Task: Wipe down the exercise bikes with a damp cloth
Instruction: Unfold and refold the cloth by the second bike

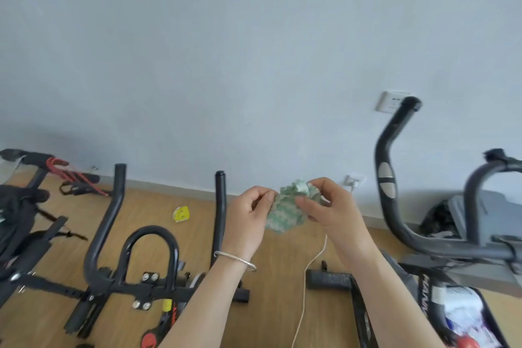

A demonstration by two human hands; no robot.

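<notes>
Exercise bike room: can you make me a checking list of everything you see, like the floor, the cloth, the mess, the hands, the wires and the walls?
Surface: wooden floor, bare in the middle.
Job's things: green cloth, bunched, held in the air; black bike handlebars to the left, a second bike's handlebar to the right. No wiping contact now.
Clutter: yellow wrapper on the floor; red straps far left.
Grippers: left hand and right hand both pinch the cloth; bracelet on the left wrist.
Cables: white cord runs across the floor towards the low wall socket.
Surroundings: plain pale wall with a higher socket.
</notes>
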